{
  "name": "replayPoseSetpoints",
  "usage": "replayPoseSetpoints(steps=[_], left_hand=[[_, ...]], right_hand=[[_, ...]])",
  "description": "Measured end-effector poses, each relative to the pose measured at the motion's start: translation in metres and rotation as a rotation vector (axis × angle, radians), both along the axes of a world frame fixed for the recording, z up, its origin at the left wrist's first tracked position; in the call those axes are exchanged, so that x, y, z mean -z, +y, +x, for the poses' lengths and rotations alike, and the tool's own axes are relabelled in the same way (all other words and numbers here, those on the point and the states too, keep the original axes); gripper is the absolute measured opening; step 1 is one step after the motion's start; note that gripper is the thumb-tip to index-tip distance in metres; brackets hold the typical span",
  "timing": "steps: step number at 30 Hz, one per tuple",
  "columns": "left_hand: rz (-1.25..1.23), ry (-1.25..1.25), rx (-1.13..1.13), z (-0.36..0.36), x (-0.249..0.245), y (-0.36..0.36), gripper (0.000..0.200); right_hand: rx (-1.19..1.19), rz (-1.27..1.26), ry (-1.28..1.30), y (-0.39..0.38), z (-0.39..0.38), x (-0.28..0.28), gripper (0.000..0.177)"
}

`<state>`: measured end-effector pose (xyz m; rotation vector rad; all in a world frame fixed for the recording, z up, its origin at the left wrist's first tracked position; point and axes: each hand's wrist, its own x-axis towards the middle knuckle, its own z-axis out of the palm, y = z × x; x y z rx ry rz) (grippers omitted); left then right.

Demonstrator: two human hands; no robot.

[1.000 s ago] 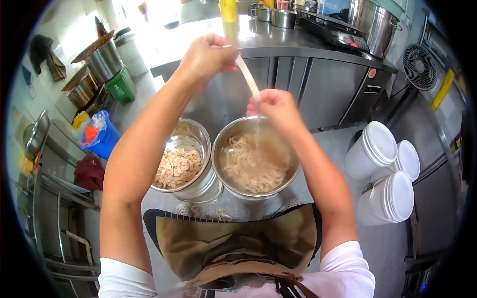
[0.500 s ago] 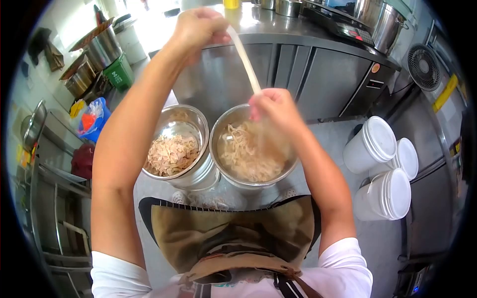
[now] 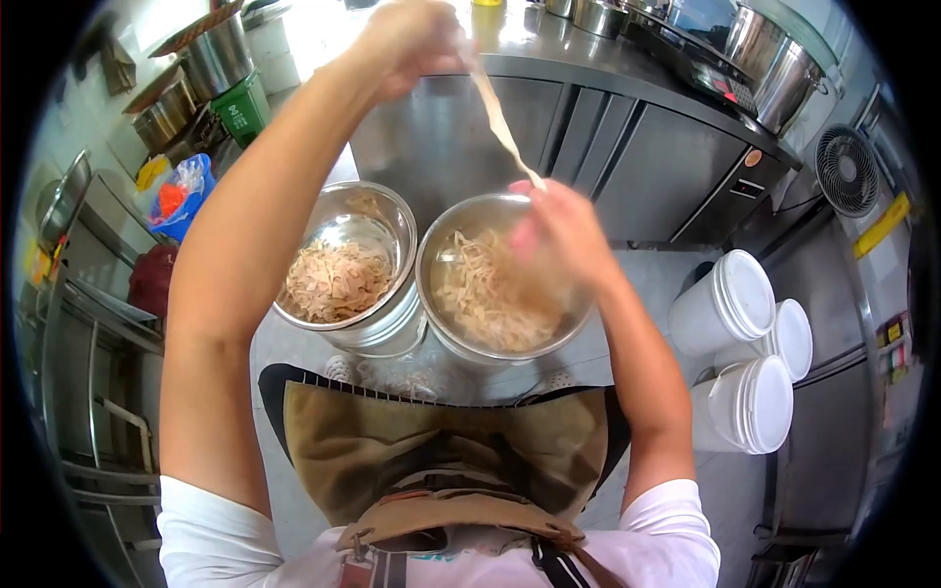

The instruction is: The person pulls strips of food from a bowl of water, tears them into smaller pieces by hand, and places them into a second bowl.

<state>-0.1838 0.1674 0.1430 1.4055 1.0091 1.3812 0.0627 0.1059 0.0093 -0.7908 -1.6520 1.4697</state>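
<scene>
A long, pale, soft strip [image 3: 498, 116] stretches slantwise between my two hands; its exact kind I cannot make out. My left hand [image 3: 417, 47], raised high over the counter side, pinches the strip's upper end. Lower down, my right hand [image 3: 567, 227] closes on the other end above the right metal bowl [image 3: 428, 294] and is blurred by motion. That bowl holds a heap of similar pale strips [image 3: 480, 294], partly hidden by my hand. Beside it, the left metal bowl [image 3: 400, 230] contains flatter, shorter pale pieces [image 3: 338, 282]. Both bowls rest on white buckets.
Ahead runs a steel counter [image 3: 627, 73] with a scale [image 3: 720, 83] and pots. Lidded white buckets [image 3: 725, 304] stand on the floor at right, near a fan [image 3: 846, 169]. A blue bin [image 3: 186, 201] and a green bin [image 3: 242, 108] are at left.
My left hand has risen slightly, and my right hand has moved a little right and down. The strip between them now looks narrower and twisted. The view has shifted slightly.
</scene>
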Motion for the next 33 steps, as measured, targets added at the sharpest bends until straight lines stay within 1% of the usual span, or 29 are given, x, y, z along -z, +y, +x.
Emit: replayPoseSetpoints(steps=[2,4,6,7,8,10,11,12,13,14,16,18,19,22,25,28,32,33], left_hand=[[-0.093,0.104,0.089,0.013,0.024,-0.013,0.02],[-0.128,0.367,0.106,0.031,0.04,-0.038,0.027],[-0.124,0.466,0.238,0.046,0.065,-0.055,0.031],[-0.054,0.437,0.324,0.049,0.082,-0.056,0.036],[-0.057,0.488,0.342,0.05,0.092,-0.056,0.036],[-0.061,0.591,0.378,0.058,0.097,-0.064,0.036],[-0.097,0.588,0.348,0.061,0.096,-0.067,0.031],[-0.135,0.558,0.325,0.061,0.098,-0.066,0.032],[-0.171,0.531,0.305,0.06,0.1,-0.065,0.032],[-0.206,0.504,0.285,0.059,0.101,-0.062,0.033],[-0.215,0.508,0.274,0.061,0.091,-0.068,0.024],[-0.228,0.486,0.265,0.063,0.088,-0.071,0.018],[-0.236,0.46,0.264,0.064,0.089,-0.071,0.017],[-0.271,0.433,0.266,0.068,0.092,-0.069,0.015],[-0.328,0.421,0.274,0.07,0.095,-0.063,0.014],[-0.348,0.42,0.276,0.076,0.1,-0.059,0.013],[-0.344,0.443,0.304,0.085,0.095,-0.064,0.014],[-0.31,0.468,0.311,0.086,0.096,-0.064,0.014]], right_hand=[[0.056,-0.009,0.011,0.008,0.003,0.006,0.028],[0.025,-0.033,0.105,0.009,0.004,0.0,0.028],[-0.002,-0.041,0.186,0.013,0.007,0.0,0.029],[-0.015,-0.036,0.222,0.016,0.009,0.002,0.029],[-0.029,-0.031,0.258,0.019,0.011,0.004,0.03],[-0.047,-0.134,0.304,0.02,0.018,0.004,0.03],[-0.062,-0.18,0.328,0.021,0.023,0.005,0.03],[-0.075,-0.225,0.356,0.022,0.028,0.006,0.03],[-0.087,-0.204,0.331,0.023,0.034,0.007,0.028],[-0.047,-0.173,0.261,0.021,0.038,0.008,0.024],[0.026,-0.118,0.121,0.018,0.045,0.01,0.02],[0.097,0.032,0.07,0.01,0.047,0.015,0.016],[0.132,0.105,0.044,0.006,0.047,0.018,0.018],[0.14,0.26,0.136,-0.001,0.048,0.03,0.018],[0.142,0.337,0.048,0.0,0.054,0.041,0.02],[0.106,0.228,0.04,0.001,0.055,0.05,0.024],[0.177,0.413,0.011,-0.002,0.048,0.045,0.024],[0.197,0.474,0.019,-0.003,0.045,0.041,0.023]])
